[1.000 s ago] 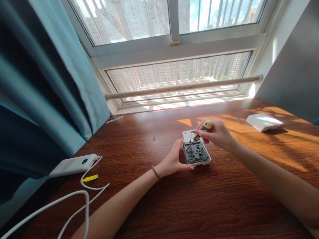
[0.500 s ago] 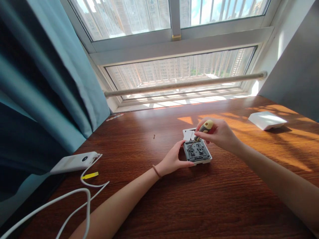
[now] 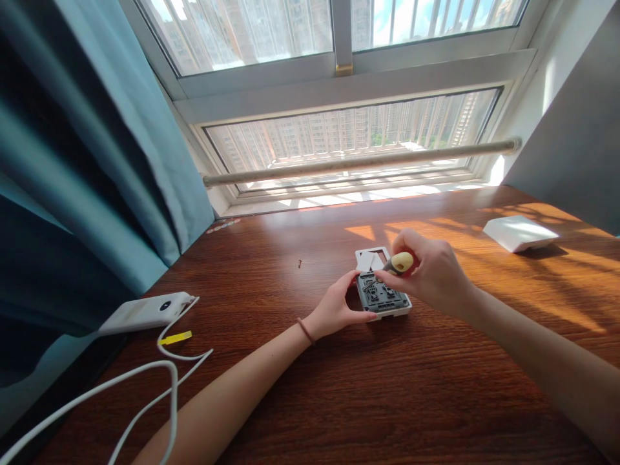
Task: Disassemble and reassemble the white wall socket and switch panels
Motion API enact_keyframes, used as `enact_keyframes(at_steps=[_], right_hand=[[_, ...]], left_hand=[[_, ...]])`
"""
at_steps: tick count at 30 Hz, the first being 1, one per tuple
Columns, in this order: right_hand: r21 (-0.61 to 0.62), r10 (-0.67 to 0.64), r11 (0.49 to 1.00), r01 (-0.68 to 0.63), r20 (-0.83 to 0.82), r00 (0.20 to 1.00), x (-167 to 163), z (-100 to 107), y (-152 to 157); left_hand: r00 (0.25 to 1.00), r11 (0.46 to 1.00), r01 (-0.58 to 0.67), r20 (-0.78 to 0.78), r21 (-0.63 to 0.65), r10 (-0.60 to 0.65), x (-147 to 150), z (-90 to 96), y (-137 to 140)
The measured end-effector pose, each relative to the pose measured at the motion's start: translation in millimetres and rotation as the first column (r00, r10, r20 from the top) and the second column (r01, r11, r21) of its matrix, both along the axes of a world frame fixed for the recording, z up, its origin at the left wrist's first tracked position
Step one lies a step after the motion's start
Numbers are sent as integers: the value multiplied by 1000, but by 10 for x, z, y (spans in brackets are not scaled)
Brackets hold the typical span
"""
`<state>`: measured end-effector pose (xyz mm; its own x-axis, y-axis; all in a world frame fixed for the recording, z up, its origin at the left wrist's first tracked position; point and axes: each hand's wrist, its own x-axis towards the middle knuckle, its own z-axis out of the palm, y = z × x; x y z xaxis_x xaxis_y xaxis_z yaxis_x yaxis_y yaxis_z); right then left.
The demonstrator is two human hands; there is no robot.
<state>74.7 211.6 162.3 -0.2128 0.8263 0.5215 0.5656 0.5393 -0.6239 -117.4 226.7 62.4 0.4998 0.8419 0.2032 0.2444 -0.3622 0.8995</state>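
Note:
My left hand (image 3: 333,310) grips the left side of what looks like a wall switch (image 3: 387,302), thumb along its near edge and fingers at its far left corner. It lies on the table, a dark grey mechanism set in a white housing. White plates (image 3: 370,261) sit at its far end, beside a white frame. Closed around a screwdriver (image 3: 402,261) with a yellow and grey handle, my right hand (image 3: 433,271) is over the switch's right side. The shaft slants down to the left across the grey face; its tip is too small to make out clearly.
A small screw (image 3: 299,263) lies on the brown wooden table (image 3: 271,290), left of the switch. Farther right stands a white plastic block (image 3: 520,233). On the left are a white power bank (image 3: 145,313), a white cable (image 3: 169,387) with a yellow tag, and a blue curtain (image 3: 159,194).
My right hand has turned, and the screwdriver handle now tilts lower, its end facing more to the right. The left hand and the switch have stayed in place.

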Motion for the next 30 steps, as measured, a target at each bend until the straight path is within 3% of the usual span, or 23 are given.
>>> enact_keyframes(at_steps=[2, 3, 7, 9, 11, 13, 14, 16, 18, 20, 21, 22, 24, 26, 30], right_hand=[[137, -101, 986, 97, 27, 994, -54, -66, 10], [134, -89, 987, 89, -6, 996, -74, -94, 20], [-126, 32, 990, -71, -291, 956, -59, -118, 94], [-280, 76, 942, -185, -358, 931, 10, -65, 137], [-419, 160, 849, -321, -375, 913, 98, 8, 168], [-499, 239, 760, -417, -382, 893, 169, 64, 177], [-500, 258, 757, -420, -363, 896, 186, 76, 173], [-416, 211, 861, -293, -232, 949, 174, 58, 151], [-197, 30, 980, -40, -55, 998, 103, -6, 120], [15, -131, 991, 130, 17, 991, 7, -84, 92], [65, -150, 987, 149, -2, 989, -36, -118, 84], [66, -125, 990, 128, -53, 991, -70, -142, 82], [-62, -13, 998, 1, -202, 979, -93, -155, 97], [-261, 66, 952, -159, -331, 941, -54, -121, 132], [-493, 234, 745, -449, -437, 869, 128, 6, 203]], left_hand=[[1000, 1000, 8, 11, -3, -8, 6, 5, -1], [1000, 1000, 12, 18, -4, -12, 9, 9, -2], [999, 1000, 28, 42, -5, -28, 16, 22, -6], [999, 1000, 29, 41, -9, -29, 16, 26, -7], [999, 999, 33, 37, -13, -33, 12, 28, -7], [999, 999, 40, 32, -17, -39, 9, 27, -6], [999, 999, 45, 31, -19, -44, 9, 25, -6], [998, 999, 48, 38, -20, -48, 10, 20, -4], [997, 999, 48, 57, -18, -47, 14, 14, -3], [996, 999, 45, 74, -19, -44, 19, 10, -4], [996, 999, 43, 76, -22, -41, 21, 10, -4], [997, 999, 40, 74, -26, -38, 22, 9, -5], [997, 999, 34, 63, -31, -32, 22, 10, -5], [998, 999, 38, 55, -32, -36, 20, 14, -5], [998, 998, 50, 49, -34, -48, 17, 38, -9]])
